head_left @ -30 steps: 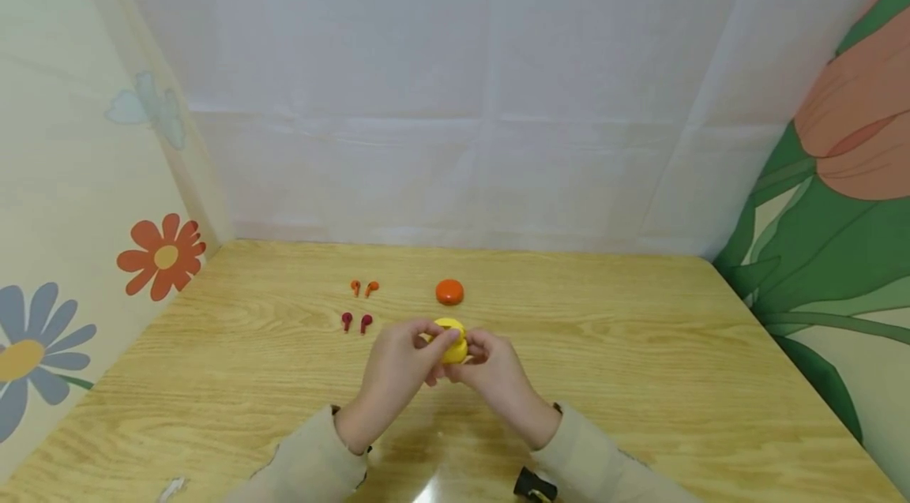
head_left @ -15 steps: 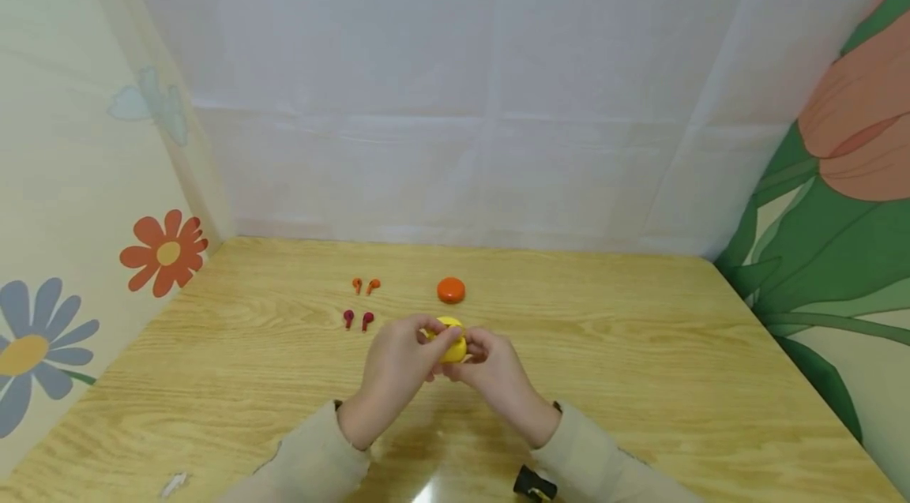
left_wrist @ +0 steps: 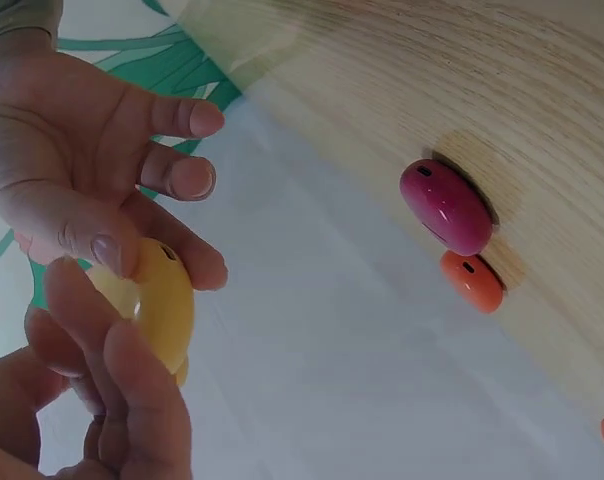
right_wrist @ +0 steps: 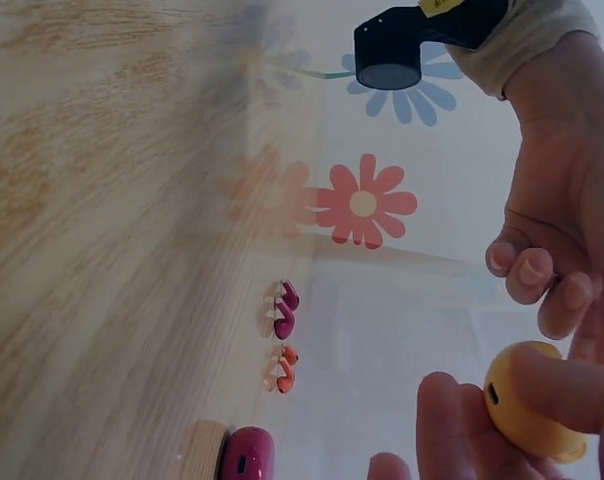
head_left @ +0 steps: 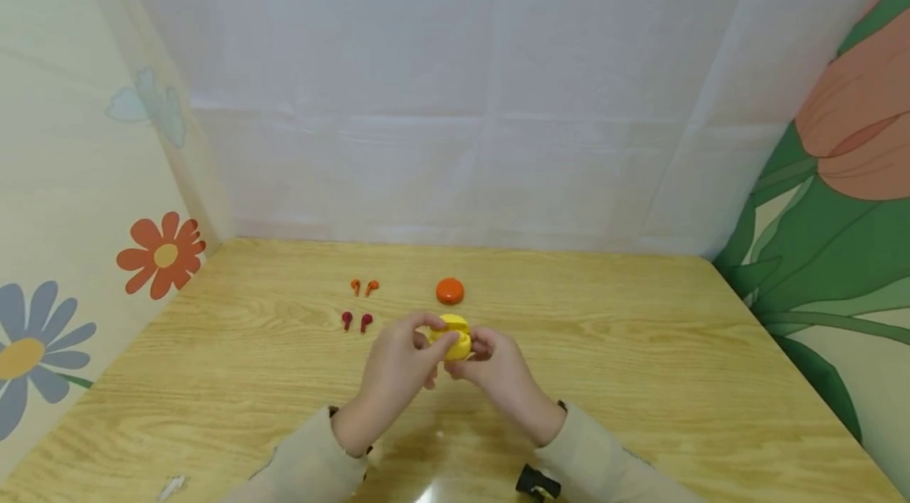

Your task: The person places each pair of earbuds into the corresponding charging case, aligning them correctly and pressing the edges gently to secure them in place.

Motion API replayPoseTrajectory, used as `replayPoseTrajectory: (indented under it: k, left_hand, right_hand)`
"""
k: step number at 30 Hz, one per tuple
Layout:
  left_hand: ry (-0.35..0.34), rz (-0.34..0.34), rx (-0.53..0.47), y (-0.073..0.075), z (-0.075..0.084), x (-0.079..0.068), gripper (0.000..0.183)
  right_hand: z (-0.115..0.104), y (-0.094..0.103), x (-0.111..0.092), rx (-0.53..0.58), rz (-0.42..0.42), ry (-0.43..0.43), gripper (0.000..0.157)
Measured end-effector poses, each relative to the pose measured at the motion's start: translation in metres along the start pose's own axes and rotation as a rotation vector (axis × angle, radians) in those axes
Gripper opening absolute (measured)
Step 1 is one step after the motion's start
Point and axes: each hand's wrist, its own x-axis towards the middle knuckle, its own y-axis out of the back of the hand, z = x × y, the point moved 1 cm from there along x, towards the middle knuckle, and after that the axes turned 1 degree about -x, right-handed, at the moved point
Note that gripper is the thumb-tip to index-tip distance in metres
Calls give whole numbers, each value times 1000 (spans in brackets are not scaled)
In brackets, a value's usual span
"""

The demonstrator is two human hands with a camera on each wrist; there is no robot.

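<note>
Yellow case (head_left: 462, 347) gapes wider than half a second ago; my left hand (head_left: 400, 354) and right hand (head_left: 506, 373) both grip it; inside probably now reachable

Yel. case (head_left: 464, 348) now w/ lid (head_left: 454, 321) visibly further open vs. a sec ago.

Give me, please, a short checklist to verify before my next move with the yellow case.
1. Yellow case held by left hand and right hand: ok.
2. Its lid raised: ok.
3. Nothing inside it: cannot tell, the inside is partly covered.
4. Orange earbuds, both on table: ok.
5. Magenta earbuds, both on table: ok.
6. Orange case and magenta case closed: ok.
</note>
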Motion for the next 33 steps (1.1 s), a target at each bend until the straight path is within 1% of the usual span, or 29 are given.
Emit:
replayPoseTrajectory:
  k: [4,6,10,14,18,23,27,33]
  left_hand:
    - [29,33,-128,4,-3,0,26]
    - [68,25,-210,5,-5,1,30]
    - [146,-33,-347,7,-7,3,32]
    - [212,-119,-432,8,-8,6,39]
    - [263,-190,-465,8,-9,8,47]
    - [288,-244,-480,9,-10,10,52]
    - [296,-262,-491,9,-11,10,52]
    - [300,-266,-495,9,-9,10,52]
  right_hand:
    - [1,3,2,8,-11,-18,39]
    - [1,4,3,11,-11,-28,39]
    - [0,5,3,41,-17,-29,39]
    - [-1,7,3,85,-44,-24,41]
    - [-2,10,2,81,-68,-17,41]
    - [-3,13,1,78,-83,-22,41]
    - [-3,14,1,77,-81,-35,41]
    - [-3,14,1,82,-73,-41,42]
